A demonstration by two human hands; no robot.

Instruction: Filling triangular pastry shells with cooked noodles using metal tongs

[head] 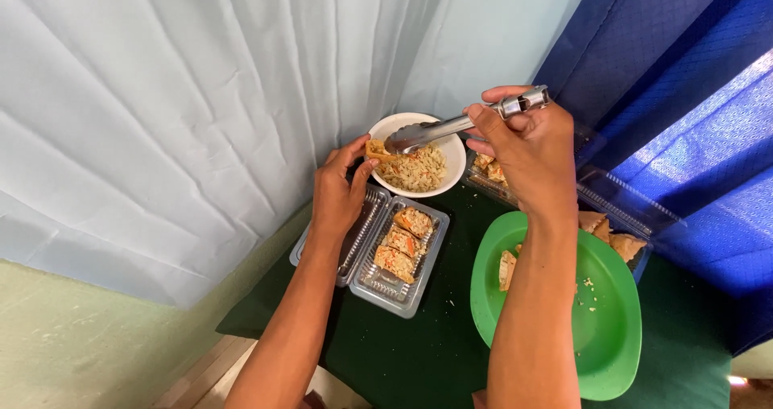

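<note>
Gripping metal tongs in right hand over white bowl; pinching pastry piece with left hand; flanking: clear tray, green plate.

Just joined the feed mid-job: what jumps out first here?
The right hand holding metal tongs over a white bowl of shredded filling at the table's far edge. The left hand holds a small pastry piece at the bowl's rim. Nearer, a clear tray of three filled pieces sits left of a green plate.

Both bare forearms reach forward. The left hand lies palm down, thumb and fingers pinched; the right hand, raised and just beside it, is curled closed, fingers gripping.
</note>
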